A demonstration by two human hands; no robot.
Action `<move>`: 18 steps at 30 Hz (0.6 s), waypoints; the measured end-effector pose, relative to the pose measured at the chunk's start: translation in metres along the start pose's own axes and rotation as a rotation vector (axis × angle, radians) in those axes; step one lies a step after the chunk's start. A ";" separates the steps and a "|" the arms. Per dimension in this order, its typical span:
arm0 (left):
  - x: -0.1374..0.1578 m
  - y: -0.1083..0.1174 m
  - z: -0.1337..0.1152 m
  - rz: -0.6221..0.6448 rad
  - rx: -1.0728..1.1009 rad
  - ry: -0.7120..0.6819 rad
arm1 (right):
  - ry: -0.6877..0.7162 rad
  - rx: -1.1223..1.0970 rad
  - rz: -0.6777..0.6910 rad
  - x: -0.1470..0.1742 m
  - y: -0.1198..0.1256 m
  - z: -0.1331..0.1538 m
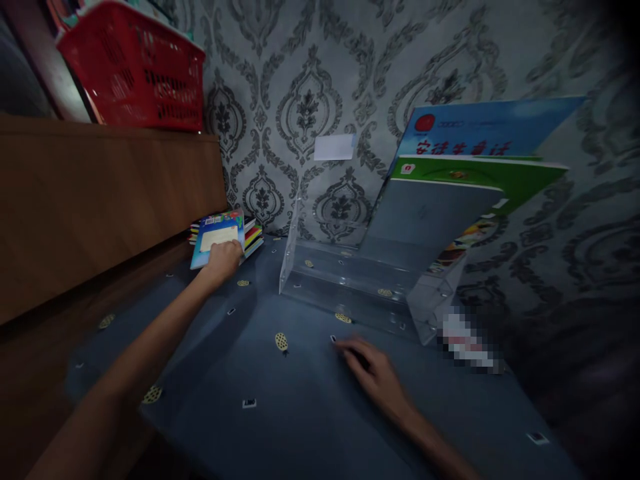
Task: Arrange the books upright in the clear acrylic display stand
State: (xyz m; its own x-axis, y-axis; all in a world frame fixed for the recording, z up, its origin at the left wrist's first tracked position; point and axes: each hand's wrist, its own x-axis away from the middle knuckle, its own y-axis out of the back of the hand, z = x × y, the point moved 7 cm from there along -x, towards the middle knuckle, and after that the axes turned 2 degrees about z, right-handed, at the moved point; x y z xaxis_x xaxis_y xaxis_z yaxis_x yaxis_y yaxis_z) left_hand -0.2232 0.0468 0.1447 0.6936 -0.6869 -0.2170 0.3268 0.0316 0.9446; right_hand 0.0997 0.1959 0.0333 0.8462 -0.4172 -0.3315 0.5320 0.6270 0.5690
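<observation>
My left hand reaches to the back left, its fingers closed on the near edge of a blue book with a pale panel on its cover. That book lies slightly tilted on top of a stack of books. Low over the blue cloth, in front of a clear acrylic rack, my right hand is loosely curved, thumb and fingers apart, with nothing in it. On the rack's right side lean several books, among them a blue one, a green one and a grey one.
A patterned blue cloth covers the table. At the left stands a brown wooden cabinet with a red basket on it. Patterned wallpaper rises behind. A blurred-out object lies right of the rack.
</observation>
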 end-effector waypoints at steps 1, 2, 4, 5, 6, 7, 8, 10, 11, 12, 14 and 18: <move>0.004 -0.002 -0.001 -0.002 0.002 0.011 | -0.002 -0.073 0.033 -0.014 -0.012 0.010; 0.008 -0.004 -0.001 -0.004 0.002 0.022 | -0.017 -0.166 0.070 -0.031 -0.028 0.020; 0.015 -0.009 -0.002 -0.010 -0.001 0.041 | -0.091 -0.422 0.132 -0.073 -0.064 0.039; 0.018 -0.011 -0.002 -0.014 -0.005 0.048 | -0.180 -0.613 0.136 -0.095 -0.084 0.046; 0.022 -0.013 -0.002 -0.018 -0.008 0.050 | -0.302 -0.810 0.150 -0.116 -0.106 0.051; 0.025 -0.016 -0.001 -0.021 -0.012 0.050 | -0.339 -0.882 0.161 -0.138 -0.126 0.060; 0.029 -0.018 -0.001 -0.022 -0.015 0.047 | -0.357 -0.925 0.166 -0.160 -0.144 0.068; 0.039 -0.024 0.000 -0.021 -0.019 0.035 | -0.388 -1.006 0.183 -0.196 -0.175 0.081; 0.045 -0.028 0.002 -0.018 -0.020 0.026 | -0.394 -1.044 0.198 -0.210 -0.188 0.087; 0.052 -0.032 0.003 -0.014 -0.018 0.015 | -0.400 -1.077 0.207 -0.221 -0.198 0.090; 0.069 -0.043 0.008 0.000 0.001 -0.008 | -0.408 -1.136 0.208 -0.237 -0.214 0.093; 0.111 -0.067 0.022 0.052 0.074 -0.054 | -0.391 -1.236 0.155 -0.250 -0.229 0.087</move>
State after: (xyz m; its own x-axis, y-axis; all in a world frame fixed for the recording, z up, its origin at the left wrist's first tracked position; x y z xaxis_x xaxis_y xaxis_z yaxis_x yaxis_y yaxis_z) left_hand -0.1826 -0.0474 0.0629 0.6721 -0.7240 -0.1553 0.2414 0.0160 0.9703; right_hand -0.2363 0.0994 0.0519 0.9477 -0.3174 0.0327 0.2819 0.7848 -0.5518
